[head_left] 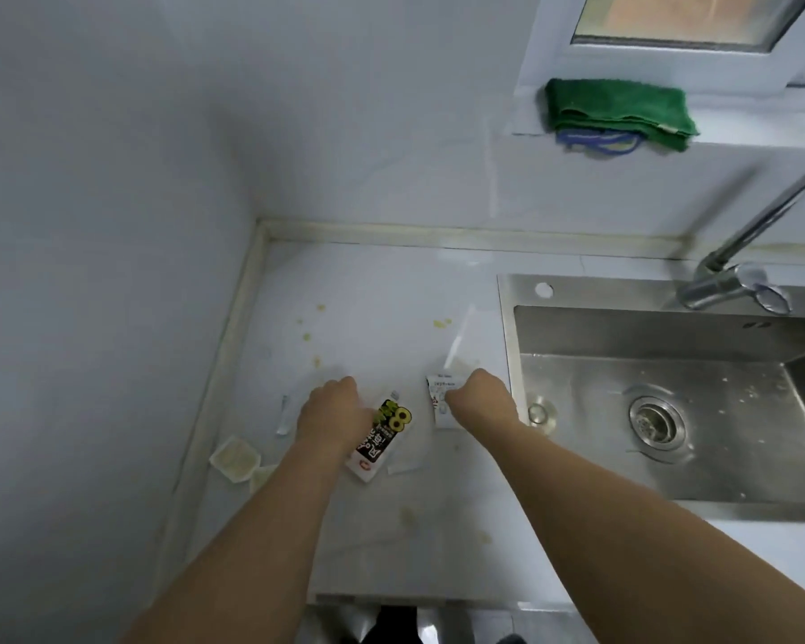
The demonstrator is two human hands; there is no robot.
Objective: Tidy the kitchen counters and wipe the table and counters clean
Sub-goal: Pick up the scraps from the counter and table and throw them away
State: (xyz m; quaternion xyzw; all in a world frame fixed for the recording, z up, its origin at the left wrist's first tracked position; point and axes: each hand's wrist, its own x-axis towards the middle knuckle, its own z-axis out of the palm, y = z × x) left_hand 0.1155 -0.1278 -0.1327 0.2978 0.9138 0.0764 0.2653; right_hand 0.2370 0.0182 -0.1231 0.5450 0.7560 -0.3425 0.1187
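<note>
Left hand (331, 406) knuckles up on counter (391, 281), fingers curled under; black-yellow packet (382, 439) lies at its 3 o'clock, touching it; whether pinched, cannot tell. Right hand (482, 397) curled round white packet (440, 399), pinching its edge. Clear wrapper (458, 339) at 12 o'clock of right hand. Two small sauce cups (235, 457) at 8 o'clock of left hand, near wall. Yellow crumbs (441, 323) scattered at 12 o'clock. Sink (670, 411) at 3 o'clock, faucet (740, 271) above. Green cloth (619, 109) on sill at 1 o'clock.
</note>
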